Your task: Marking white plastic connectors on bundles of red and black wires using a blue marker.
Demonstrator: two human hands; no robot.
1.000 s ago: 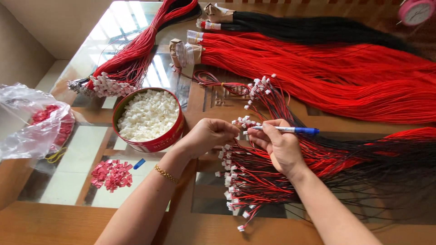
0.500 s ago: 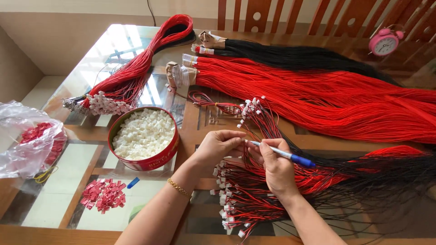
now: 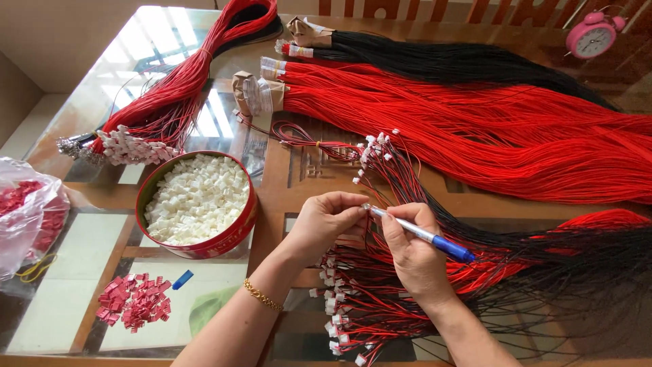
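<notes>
The small white connector (image 3: 365, 206) sits pinched in the left hand (image 3: 326, 221) fingertips, held steady so the pen tip can press into it. The right hand (image 3: 414, 255) is closed around the blue pen (image 3: 421, 234), tip aimed at nine o'clock, touching the connector. At nine o'clock of the hands, the red tin (image 3: 234, 234) of white housings; below, loose red-and-black wires (image 3: 380, 306).

The pen (image 3: 424, 235) has a silver barrel and a blue end. It lies tilted in the right hand (image 3: 415, 257), its tip touching the small white connector (image 3: 365, 206), which the left hand (image 3: 326, 221) pinches above the red-black wires (image 3: 380, 306).
</notes>
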